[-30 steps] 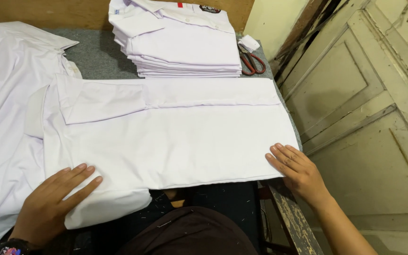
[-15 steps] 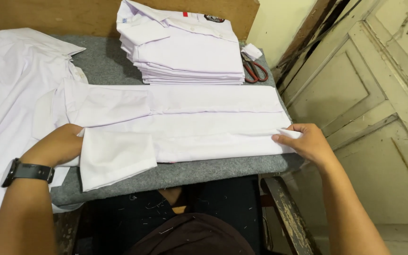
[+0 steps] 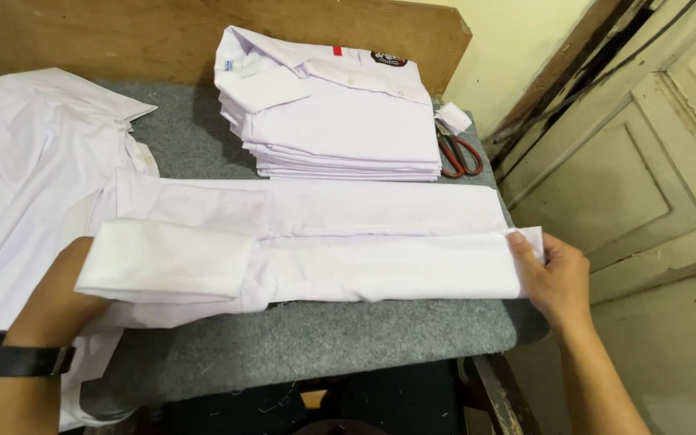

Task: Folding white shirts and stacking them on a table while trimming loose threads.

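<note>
A white shirt [image 3: 340, 242] lies lengthwise across the grey felt table [image 3: 324, 338], its near side folded over into a long band. My left hand [image 3: 62, 294] is slid under the folded sleeve at the left; the cloth hides its fingers, and a black watch sits on the wrist. My right hand [image 3: 553, 278] pinches the shirt's hem at the table's right edge, thumb on top.
A stack of several folded white shirts [image 3: 332, 113] stands at the back. Red-handled scissors [image 3: 457, 153] lie beside it on the right. More white shirts [image 3: 26, 177] are spread at the left. A wooden board backs the table; a panelled door [image 3: 654, 185] is at the right.
The shirt's near side has been folded further over, making a narrower band. My left hand has gone under the sleeve fold, and my right hand keeps hold of the hem.
</note>
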